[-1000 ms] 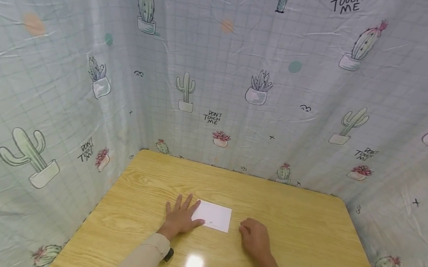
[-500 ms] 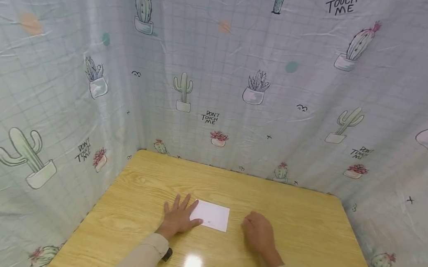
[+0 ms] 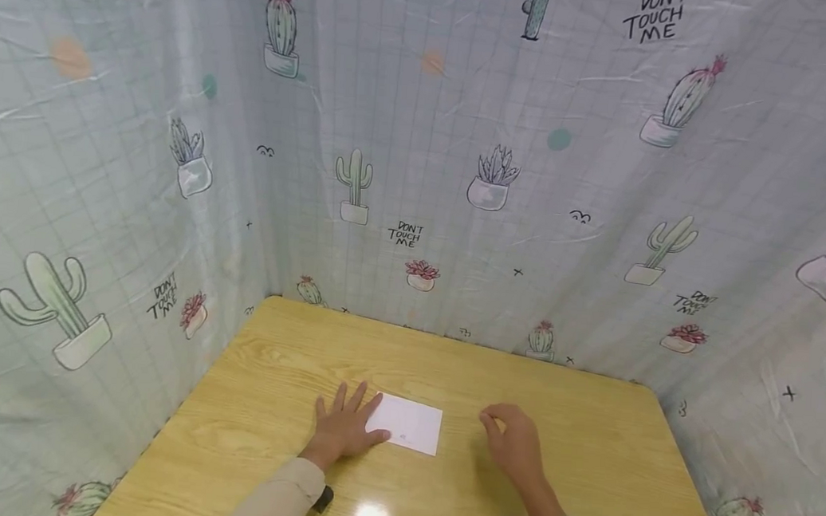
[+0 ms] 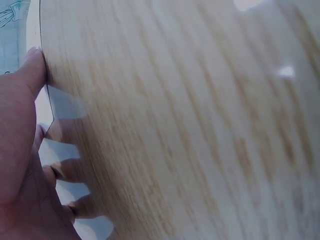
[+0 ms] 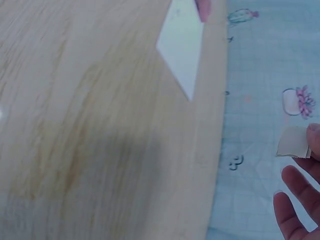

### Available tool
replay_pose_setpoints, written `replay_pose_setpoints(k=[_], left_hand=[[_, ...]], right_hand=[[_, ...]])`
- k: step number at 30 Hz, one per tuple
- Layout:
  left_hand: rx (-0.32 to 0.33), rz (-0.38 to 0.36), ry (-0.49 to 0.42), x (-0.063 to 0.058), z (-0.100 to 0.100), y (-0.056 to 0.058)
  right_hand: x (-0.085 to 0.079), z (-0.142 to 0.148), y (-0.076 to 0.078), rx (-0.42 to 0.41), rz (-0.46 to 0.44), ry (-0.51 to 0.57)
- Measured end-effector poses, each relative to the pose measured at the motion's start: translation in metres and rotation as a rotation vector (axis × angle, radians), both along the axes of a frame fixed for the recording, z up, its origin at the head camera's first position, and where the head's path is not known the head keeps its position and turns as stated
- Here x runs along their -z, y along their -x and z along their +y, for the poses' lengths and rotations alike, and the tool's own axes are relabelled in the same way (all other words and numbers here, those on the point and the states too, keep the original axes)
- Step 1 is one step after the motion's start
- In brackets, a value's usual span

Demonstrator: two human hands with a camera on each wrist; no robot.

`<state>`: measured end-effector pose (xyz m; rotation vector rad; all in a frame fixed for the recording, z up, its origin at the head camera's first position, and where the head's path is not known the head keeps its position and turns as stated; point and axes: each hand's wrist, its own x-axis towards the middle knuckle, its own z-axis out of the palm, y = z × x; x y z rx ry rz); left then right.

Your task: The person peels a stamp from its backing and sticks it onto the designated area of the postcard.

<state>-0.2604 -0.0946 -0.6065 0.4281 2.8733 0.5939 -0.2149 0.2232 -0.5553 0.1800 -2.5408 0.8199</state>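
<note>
A flat white rectangular paper (image 3: pixel 412 423), like a card or envelope, lies on the wooden table (image 3: pixel 291 361) with a small mark near its front edge. My left hand (image 3: pixel 343 431) rests with fingers spread, its thumb and index finger over the paper's left end. To the right of the paper and raised off the table, my right hand (image 3: pixel 517 443) pinches a small cream piece of tape (image 5: pixel 293 141) with a jagged edge. That piece is too small to make out in the head view. Part of the paper is hidden under the left hand.
A curtain (image 3: pixel 458 133) printed with cacti hangs behind the table and along both sides. Bare tabletop (image 3: pixel 588 430) extends to the right of the right hand. A bright light reflection lies on the table near its front.
My right hand has moved to the right, away from the paper, and lifted. The left hand stays in place on the paper. The head view has tilted slightly.
</note>
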Motion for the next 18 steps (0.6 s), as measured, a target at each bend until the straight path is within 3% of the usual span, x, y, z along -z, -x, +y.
replay_pose_setpoints(k=[4,10,18], left_hand=[[-0.011,-0.013,0.025,-0.009,0.003,0.002],[-0.007,-0.022,0.034,-0.007,0.004,0.003],[-0.024,-0.032,0.008,-0.004,0.004,-0.001]], right_hand=[[-0.011,-0.002,0.0,-0.012,0.04,0.023],[-0.031,-0.01,-0.004,-0.046,0.143,0.133],[-0.078,-0.016,-0.018,0.022,-0.158,0.438]])
